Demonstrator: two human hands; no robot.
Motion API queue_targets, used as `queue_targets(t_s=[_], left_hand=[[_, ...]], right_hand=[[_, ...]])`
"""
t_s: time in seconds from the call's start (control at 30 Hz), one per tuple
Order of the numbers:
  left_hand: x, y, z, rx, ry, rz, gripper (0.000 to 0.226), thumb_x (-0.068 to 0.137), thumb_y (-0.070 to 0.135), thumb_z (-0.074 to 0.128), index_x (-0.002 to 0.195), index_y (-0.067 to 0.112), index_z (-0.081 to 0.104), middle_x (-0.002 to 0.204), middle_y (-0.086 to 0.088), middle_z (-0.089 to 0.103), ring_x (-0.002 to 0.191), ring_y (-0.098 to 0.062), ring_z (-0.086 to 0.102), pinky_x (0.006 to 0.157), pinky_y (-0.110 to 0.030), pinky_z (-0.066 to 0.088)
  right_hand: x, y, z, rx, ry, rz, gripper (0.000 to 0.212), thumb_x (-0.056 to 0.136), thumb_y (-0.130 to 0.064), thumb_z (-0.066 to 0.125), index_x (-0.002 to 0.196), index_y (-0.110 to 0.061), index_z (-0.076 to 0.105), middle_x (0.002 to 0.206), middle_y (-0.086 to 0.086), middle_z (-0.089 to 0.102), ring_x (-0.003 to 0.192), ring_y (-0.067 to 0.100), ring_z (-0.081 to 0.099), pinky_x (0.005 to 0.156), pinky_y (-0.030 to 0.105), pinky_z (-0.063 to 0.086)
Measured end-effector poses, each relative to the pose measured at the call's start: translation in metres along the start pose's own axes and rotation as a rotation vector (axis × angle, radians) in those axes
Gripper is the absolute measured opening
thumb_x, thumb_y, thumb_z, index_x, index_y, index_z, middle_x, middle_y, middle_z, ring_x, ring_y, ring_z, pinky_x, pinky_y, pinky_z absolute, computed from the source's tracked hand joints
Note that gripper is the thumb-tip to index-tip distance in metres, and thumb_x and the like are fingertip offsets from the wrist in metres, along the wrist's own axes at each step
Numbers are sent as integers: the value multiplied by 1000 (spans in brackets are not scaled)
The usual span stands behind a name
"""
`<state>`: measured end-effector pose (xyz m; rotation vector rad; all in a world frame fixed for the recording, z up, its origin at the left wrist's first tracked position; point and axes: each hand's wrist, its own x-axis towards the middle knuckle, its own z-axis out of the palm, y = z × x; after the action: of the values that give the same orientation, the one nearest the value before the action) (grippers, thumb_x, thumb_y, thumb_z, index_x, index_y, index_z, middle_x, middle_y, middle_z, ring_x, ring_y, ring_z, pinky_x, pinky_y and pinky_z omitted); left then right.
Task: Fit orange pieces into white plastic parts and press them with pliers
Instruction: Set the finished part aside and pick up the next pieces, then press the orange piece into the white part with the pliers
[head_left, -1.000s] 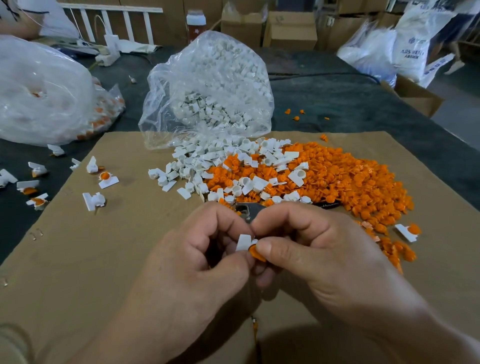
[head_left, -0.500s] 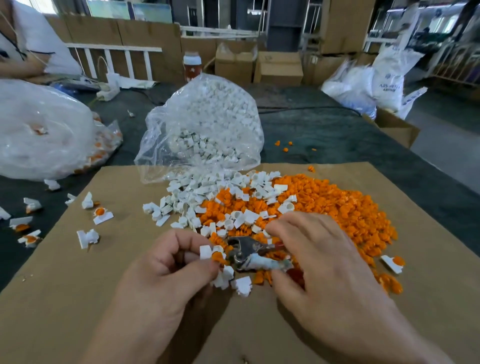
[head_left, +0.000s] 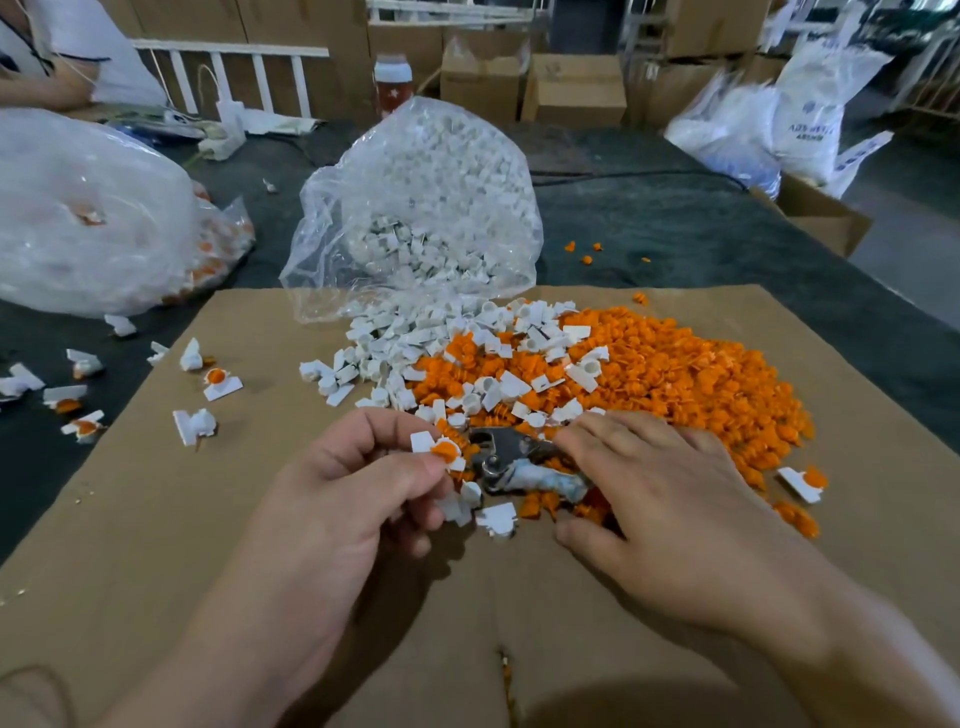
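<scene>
A worker's left hand (head_left: 358, 499) pinches a white part (head_left: 422, 441) between thumb and forefinger, with an orange piece (head_left: 445, 450) seated in it, near the middle of a cardboard sheet (head_left: 260, 519) spread over the desk (head_left: 675, 228). A second ago both hands were pressed together close to the body, pushing orange into white. Now they have parted, and the right hand (head_left: 654, 499) has gone to the pliers (head_left: 511, 460), which lie just right of the held part at the near edge of the heap. Its fingers lie fairly straight across the handles with the thumb apart below, not yet closed round the tool. The hand-fitting looks done for this unit, and the squeeze with the pliers appears to be the step that follows. Beyond the hands, a pile of loose orange pieces (head_left: 675, 379) spreads to the right. More white parts (head_left: 415, 343) spill from a clear bag (head_left: 426, 208) at the far side of the sheet. Several assembled units (head_left: 221, 382), orange already in white, lie scattered at the sheet's left edge and on the dark desk beside it.
</scene>
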<state>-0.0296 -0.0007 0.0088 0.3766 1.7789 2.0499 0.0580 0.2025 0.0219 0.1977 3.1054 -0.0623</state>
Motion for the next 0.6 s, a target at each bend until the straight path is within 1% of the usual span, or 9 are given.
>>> queue_targets(t_s=[0.07, 0.13, 0.27, 0.37, 0.43, 0.47, 0.53, 0.6], left_hand=[[1, -1, -3, 11, 4, -4, 9, 70, 19, 67, 79, 18, 70, 69, -10, 66, 58, -12, 57, 45, -21, 46], [1, -2, -5, 25, 9, -10, 8, 70, 19, 67, 78, 17, 70, 70, -10, 66, 58, -12, 57, 46, -21, 46], [2, -2, -5, 37, 14, -24, 9, 70, 20, 68, 78, 17, 70, 71, -10, 67, 59, -13, 57, 46, -21, 46], [2, -2, -5, 56, 8, -11, 4, 78, 15, 72, 77, 19, 70, 72, -10, 68, 60, -13, 58, 47, -21, 46], [1, -2, -5, 74, 10, 0, 12, 86, 9, 69, 78, 19, 70, 74, -12, 68, 61, -13, 59, 48, -21, 47], [1, -2, -5, 76, 12, 5, 14, 87, 8, 66, 79, 19, 70, 74, -12, 68, 62, -14, 60, 48, -22, 47], [1, -1, -4, 70, 19, 13, 15, 88, 7, 65, 80, 19, 70, 74, -12, 68, 61, -13, 59, 48, -22, 47], [1, 0, -3, 56, 35, 21, 15, 87, 7, 65, 80, 19, 70, 74, -13, 68, 60, -13, 59, 47, -22, 47]], right_hand=[[0, 0, -3, -23, 10, 0, 74, 80, -73, 19, 147, -42, 11, 150, -21, 23, 134, 12, 17, 105, 39, 18], [-1, 1, -4, -23, 11, 6, 76, 74, -74, 14, 143, -44, 14, 142, -23, 31, 124, 11, 24, 99, 38, 22], [-1, 4, -5, -16, -1, 16, 79, 71, -78, 15, 143, -46, 16, 142, -25, 31, 124, 10, 26, 100, 39, 22], [-1, 3, -8, -23, -8, 10, 75, 74, -78, 20, 142, -45, 19, 138, -26, 36, 120, 10, 29, 98, 38, 23], [-2, -1, -8, -8, 22, 8, 61, 84, -70, 30, 139, -45, 24, 132, -23, 41, 114, 10, 32, 97, 38, 24], [-2, -3, -7, -6, 54, 11, 53, 88, -62, 35, 137, -44, 26, 128, -21, 45, 111, 11, 34, 97, 38, 24], [-1, -8, -8, -17, 112, 40, 46, 88, -50, 38, 132, -40, 32, 114, -16, 48, 105, 12, 38, 95, 38, 27], [0, -10, -9, 7, 174, 69, 44, 85, -47, 36, 127, -36, 38, 103, -13, 48, 98, 13, 41, 90, 36, 33]])
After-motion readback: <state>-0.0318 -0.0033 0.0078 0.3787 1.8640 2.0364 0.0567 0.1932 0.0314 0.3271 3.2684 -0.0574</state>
